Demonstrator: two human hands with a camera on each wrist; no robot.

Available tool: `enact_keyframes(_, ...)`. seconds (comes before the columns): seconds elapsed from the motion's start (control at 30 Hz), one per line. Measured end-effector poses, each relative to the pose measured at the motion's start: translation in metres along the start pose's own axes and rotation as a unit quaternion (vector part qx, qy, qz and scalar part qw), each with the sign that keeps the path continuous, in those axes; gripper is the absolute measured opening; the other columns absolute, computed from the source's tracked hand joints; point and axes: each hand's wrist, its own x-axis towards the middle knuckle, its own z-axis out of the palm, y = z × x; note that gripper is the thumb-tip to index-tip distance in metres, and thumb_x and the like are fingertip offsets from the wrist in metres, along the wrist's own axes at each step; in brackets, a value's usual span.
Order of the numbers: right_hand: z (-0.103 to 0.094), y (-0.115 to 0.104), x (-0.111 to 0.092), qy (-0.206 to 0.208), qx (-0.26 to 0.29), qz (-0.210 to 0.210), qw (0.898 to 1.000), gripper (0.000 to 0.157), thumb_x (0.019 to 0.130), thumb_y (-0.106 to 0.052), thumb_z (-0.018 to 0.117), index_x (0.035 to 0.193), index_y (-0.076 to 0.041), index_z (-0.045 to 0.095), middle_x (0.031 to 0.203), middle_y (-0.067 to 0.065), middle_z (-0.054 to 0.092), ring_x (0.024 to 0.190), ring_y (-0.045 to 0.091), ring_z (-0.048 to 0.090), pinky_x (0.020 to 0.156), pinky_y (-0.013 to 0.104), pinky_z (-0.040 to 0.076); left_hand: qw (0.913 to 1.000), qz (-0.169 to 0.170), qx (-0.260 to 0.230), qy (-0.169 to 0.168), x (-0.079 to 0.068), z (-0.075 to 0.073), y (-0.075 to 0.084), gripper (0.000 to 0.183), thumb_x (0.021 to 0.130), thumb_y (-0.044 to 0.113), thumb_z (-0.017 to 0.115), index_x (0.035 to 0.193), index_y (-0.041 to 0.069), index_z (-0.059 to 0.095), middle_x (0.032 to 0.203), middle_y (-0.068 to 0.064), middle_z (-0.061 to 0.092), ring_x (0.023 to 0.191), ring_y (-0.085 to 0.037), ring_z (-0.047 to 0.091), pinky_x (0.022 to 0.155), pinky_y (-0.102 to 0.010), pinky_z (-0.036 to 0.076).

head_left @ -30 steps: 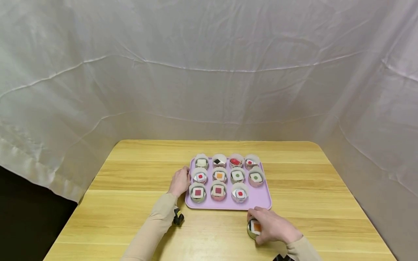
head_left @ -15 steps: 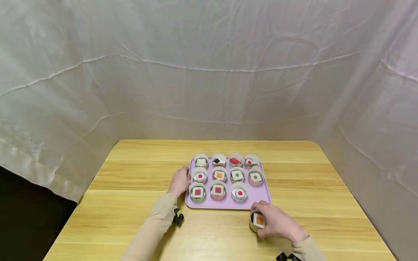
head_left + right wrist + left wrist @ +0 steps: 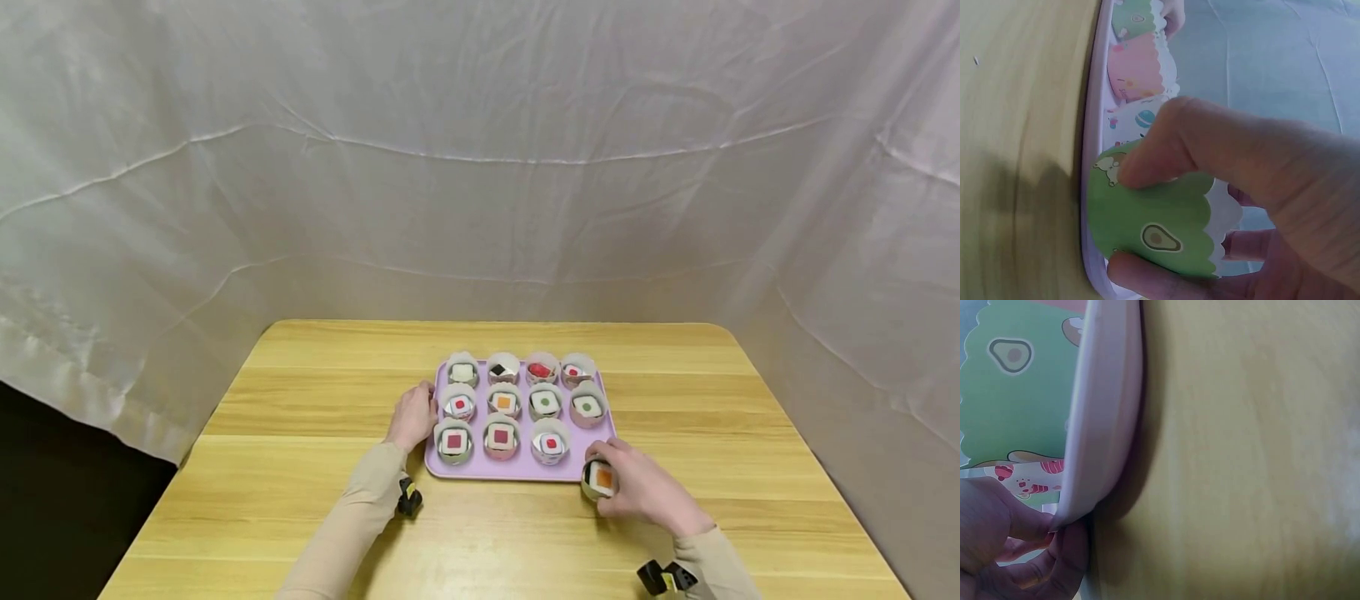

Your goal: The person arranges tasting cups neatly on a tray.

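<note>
My right hand [image 3: 641, 487] grips a green scalloped paper cupcake cup [image 3: 1154, 212] with an avocado print. Inside the cup is a white block [image 3: 603, 477] with an orange square on top and a dark side, like a toy sushi piece. The cup is at the front right corner of a lilac tray [image 3: 495, 472], overlapping its rim. In the right wrist view, thumb and fingers press the cup from two sides. My left hand [image 3: 412, 417] pinches the tray's left rim between thumb and fingers, as the left wrist view shows.
Rows of paper cups stand on the tray, among them a pink cup [image 3: 1138, 69], each with a small toy piece inside. A bare patch of tray lies right of the front row. The wooden table [image 3: 300, 392] is backed by a pale curtain [image 3: 480, 208].
My right hand has carried the green cup away from me and slightly right, from the table in front of the tray to its front right corner. The left hand stays on the rim.
</note>
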Motion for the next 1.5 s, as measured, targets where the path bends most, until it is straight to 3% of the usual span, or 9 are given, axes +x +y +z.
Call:
enact_keyframes(0.2, -0.002, 0.002, 0.009, 0.010, -0.013, 0.012, 1.000, 0.057, 0.059, -0.011, 0.083, 0.112, -0.010, 0.064, 0.100, 0.005, 0.064, 0.083, 0.013, 0.059, 0.069, 0.026, 0.053, 1.0000, -0.003, -0.001, -0.002, 0.000, 0.000, 0.000, 0.023, 0.096, 0.002, 0.058, 0.117, -0.007, 0.061, 0.107, -0.026, 0.069, 0.101, -0.040, 0.067, 0.091, -0.050, 0.057)
enact_keyframes(0.37, -0.004, 0.003, 0.017, 0.019, -0.022, 0.016, 0.999, 0.075, 0.060, -0.009, 0.085, 0.131, -0.003, 0.060, 0.122, 0.022, 0.065, 0.101, 0.031, 0.067, 0.087, 0.049, 0.060, 0.9999, -0.009, -0.004, -0.003, 0.000, 0.001, 0.000, 0.024, 0.096, 0.003, 0.059, 0.118, -0.006, 0.061, 0.108, -0.026, 0.069, 0.102, -0.040, 0.067, 0.092, -0.050, 0.056)
enact_keyframes(0.47, -0.006, 0.003, 0.022, 0.020, -0.026, 0.015, 0.999, 0.082, 0.061, -0.009, 0.086, 0.138, -0.002, 0.057, 0.129, 0.026, 0.062, 0.106, 0.037, 0.066, 0.090, 0.055, 0.058, 0.9998, -0.014, -0.008, -0.008, 0.000, 0.001, -0.001, 0.024, 0.096, 0.004, 0.058, 0.119, -0.006, 0.061, 0.109, -0.026, 0.069, 0.103, -0.040, 0.067, 0.093, -0.051, 0.056)
enact_keyframes(0.6, -0.006, 0.005, 0.027, 0.019, -0.034, 0.022, 0.999, 0.075, 0.061, -0.009, 0.086, 0.131, -0.002, 0.061, 0.116, 0.019, 0.064, 0.094, 0.028, 0.066, 0.081, 0.047, 0.060, 0.9997, -0.017, -0.015, -0.012, 0.000, 0.001, -0.001, 0.025, 0.096, 0.004, 0.058, 0.120, -0.006, 0.061, 0.111, -0.027, 0.068, 0.104, -0.040, 0.066, 0.094, -0.051, 0.056)
enact_keyframes(0.73, -0.006, 0.006, 0.030, 0.021, -0.037, 0.028, 0.999, 0.070, 0.061, -0.011, 0.086, 0.127, -0.002, 0.063, 0.110, 0.015, 0.064, 0.092, 0.027, 0.065, 0.080, 0.048, 0.060, 0.9996, -0.017, -0.017, -0.013, 0.001, 0.000, -0.001, 0.026, 0.096, 0.003, 0.058, 0.120, -0.006, 0.060, 0.111, -0.027, 0.068, 0.105, -0.041, 0.066, 0.094, -0.051, 0.056)
enact_keyframes(1.03, -0.003, 0.011, 0.035, 0.022, -0.041, 0.038, 0.998, 0.073, 0.058, -0.011, 0.085, 0.127, -0.003, 0.062, 0.111, 0.014, 0.064, 0.092, 0.026, 0.065, 0.080, 0.047, 0.060, 0.9997, -0.018, -0.010, -0.014, 0.001, 0.001, -0.001, 0.025, 0.096, 0.004, 0.059, 0.119, -0.005, 0.061, 0.110, -0.026, 0.069, 0.104, -0.039, 0.067, 0.093, -0.051, 0.057)
enact_keyframes(1.27, -0.001, 0.013, 0.039, 0.021, -0.038, 0.041, 0.998, 0.075, 0.057, -0.010, 0.084, 0.128, -0.002, 0.062, 0.124, 0.022, 0.063, 0.100, 0.034, 0.066, 0.085, 0.053, 0.059, 0.9997, -0.020, -0.009, -0.015, 0.002, 0.001, -0.001, 0.025, 0.097, 0.004, 0.058, 0.119, -0.005, 0.061, 0.110, -0.026, 0.068, 0.103, -0.039, 0.067, 0.092, -0.050, 0.057)
enact_keyframes(1.5, -0.001, 0.014, 0.041, 0.029, -0.033, 0.039, 0.998, 0.072, 0.057, -0.006, 0.083, 0.126, -0.005, 0.062, 0.121, 0.021, 0.064, 0.096, 0.032, 0.067, 0.079, 0.051, 0.060, 0.9996, -0.021, -0.011, -0.015, 0.001, 0.000, 0.000, 0.026, 0.097, 0.004, 0.058, 0.121, -0.006, 0.061, 0.112, -0.026, 0.068, 0.106, -0.040, 0.066, 0.095, -0.051, 0.056)
